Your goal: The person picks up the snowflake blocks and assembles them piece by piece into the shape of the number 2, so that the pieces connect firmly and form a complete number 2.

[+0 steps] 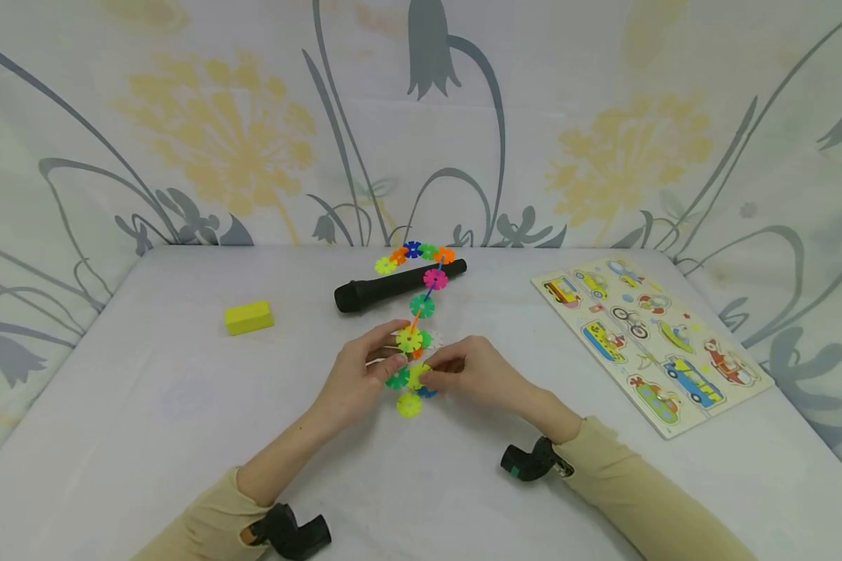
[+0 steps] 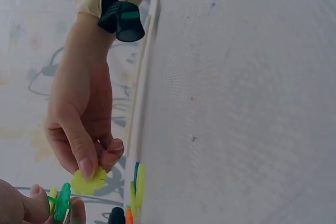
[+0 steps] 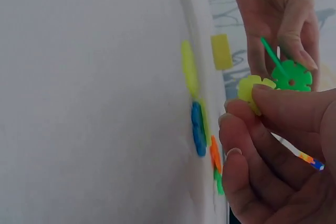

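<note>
My left hand pinches a green interlocking disc with notched, flower-like edges. Facing it, my right hand holds a yellow interlocking disc between thumb and fingers. The two discs are very close; whether they touch is unclear. Beyond the hands, a curved chain of joined colored discs stretches toward the back, its near end by my left fingers. Whether that chain joins the held green disc cannot be told. Loose on the table below are a yellow disc and a partly hidden blue disc.
Behind the hands lies a black microphone, partly beneath the chain's curve. A yellow block sits to the left. On the right is a picture puzzle board with vehicles. Patterned cloth hangs along the table's back edge.
</note>
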### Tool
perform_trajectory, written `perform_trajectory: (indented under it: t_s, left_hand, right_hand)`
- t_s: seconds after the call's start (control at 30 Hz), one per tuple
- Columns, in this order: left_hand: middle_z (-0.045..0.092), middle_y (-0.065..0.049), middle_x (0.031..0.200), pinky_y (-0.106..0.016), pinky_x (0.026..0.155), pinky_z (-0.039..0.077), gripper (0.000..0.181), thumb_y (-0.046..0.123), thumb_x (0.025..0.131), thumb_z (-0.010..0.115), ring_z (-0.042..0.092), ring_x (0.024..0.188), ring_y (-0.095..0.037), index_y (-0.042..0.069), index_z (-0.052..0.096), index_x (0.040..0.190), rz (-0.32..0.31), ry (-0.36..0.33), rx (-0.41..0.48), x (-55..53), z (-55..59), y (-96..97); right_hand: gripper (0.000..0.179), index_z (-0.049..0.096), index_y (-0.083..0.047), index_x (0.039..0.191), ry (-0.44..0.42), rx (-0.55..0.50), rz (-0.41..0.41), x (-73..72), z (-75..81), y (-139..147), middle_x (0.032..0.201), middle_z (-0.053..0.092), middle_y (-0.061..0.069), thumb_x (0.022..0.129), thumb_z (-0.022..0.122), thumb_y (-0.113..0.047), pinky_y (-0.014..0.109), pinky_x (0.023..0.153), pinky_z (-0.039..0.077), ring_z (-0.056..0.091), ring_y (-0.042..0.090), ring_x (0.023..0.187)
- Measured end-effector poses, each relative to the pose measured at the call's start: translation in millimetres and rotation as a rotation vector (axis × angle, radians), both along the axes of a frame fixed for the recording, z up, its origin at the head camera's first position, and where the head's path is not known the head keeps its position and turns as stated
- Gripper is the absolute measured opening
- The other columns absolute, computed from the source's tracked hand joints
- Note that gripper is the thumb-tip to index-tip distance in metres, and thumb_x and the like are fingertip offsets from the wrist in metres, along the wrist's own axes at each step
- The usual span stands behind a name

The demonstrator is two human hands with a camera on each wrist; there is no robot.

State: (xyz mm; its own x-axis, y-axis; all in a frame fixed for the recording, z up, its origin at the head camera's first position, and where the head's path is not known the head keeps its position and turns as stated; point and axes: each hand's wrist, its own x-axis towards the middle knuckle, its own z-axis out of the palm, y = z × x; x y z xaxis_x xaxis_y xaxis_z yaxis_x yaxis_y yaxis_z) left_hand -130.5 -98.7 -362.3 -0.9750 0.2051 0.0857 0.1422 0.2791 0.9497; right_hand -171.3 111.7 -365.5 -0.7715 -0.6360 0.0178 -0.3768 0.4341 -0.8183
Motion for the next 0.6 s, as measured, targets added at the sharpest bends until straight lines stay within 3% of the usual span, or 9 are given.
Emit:
perform_trajectory:
  t_s: [0.17, 0.3, 0.4, 0.6]
  left_hand:
    - [0.067, -0.016, 0.122, -0.04, 0.1, 0.053, 0.049, -0.002, 0.097, 0.058, 0.066, 0.111, -0.029, 0.005, 0.051, 0.144, 0.0, 0.026, 0.01, 0.6, 0.1, -0.1]
    - [0.067, -0.016, 0.122, -0.04, 0.1, 0.053, 0.049, -0.002, 0.097, 0.059, 0.067, 0.111, -0.029, 0.007, 0.052, 0.144, -0.004, 0.024, 0.029, 1.1, 1.1, 0.3]
    - [0.067, -0.017, 0.122, -0.039, 0.1, 0.053, 0.048, -0.003, 0.097, 0.059, 0.067, 0.11, -0.029, 0.006, 0.052, 0.144, -0.009, 0.029, 0.037, 1.2, 1.4, 0.9]
    - [0.066, -0.018, 0.123, -0.038, 0.099, 0.054, 0.048, -0.004, 0.096, 0.058, 0.065, 0.111, -0.03, 0.004, 0.051, 0.143, -0.007, 0.034, 0.042, 0.9, 0.6, 1.1]
  right_hand:
    - [0.011, 0.076, -0.007, 0.091, -0.088, -0.007, 0.093, 9.8, -2.4, -9, 0.069, 0.065, 0.001, 0.093, 0.07, -0.016, 0.022, 0.061, 0.05, 0.059, 0.012, 0.064]
    - [0.012, 0.076, -0.008, 0.09, -0.13, -0.011, 0.117, 14.0, -1.7, -12, 0.07, 0.067, 0.004, 0.094, 0.069, -0.017, 0.022, 0.063, 0.051, 0.062, 0.015, 0.065]
    - [0.011, 0.077, -0.01, 0.091, -0.08, 0.016, 0.088, 13.2, -1.1, -10, 0.073, 0.069, 0.001, 0.094, 0.07, -0.018, 0.022, 0.061, 0.05, 0.06, 0.013, 0.066]
    - [0.009, 0.079, -0.011, 0.096, 0.123, -0.01, -0.045, 8.4, 0.6, -2, 0.078, 0.07, -0.007, 0.091, 0.072, -0.015, 0.027, 0.068, 0.052, 0.059, 0.009, 0.073]
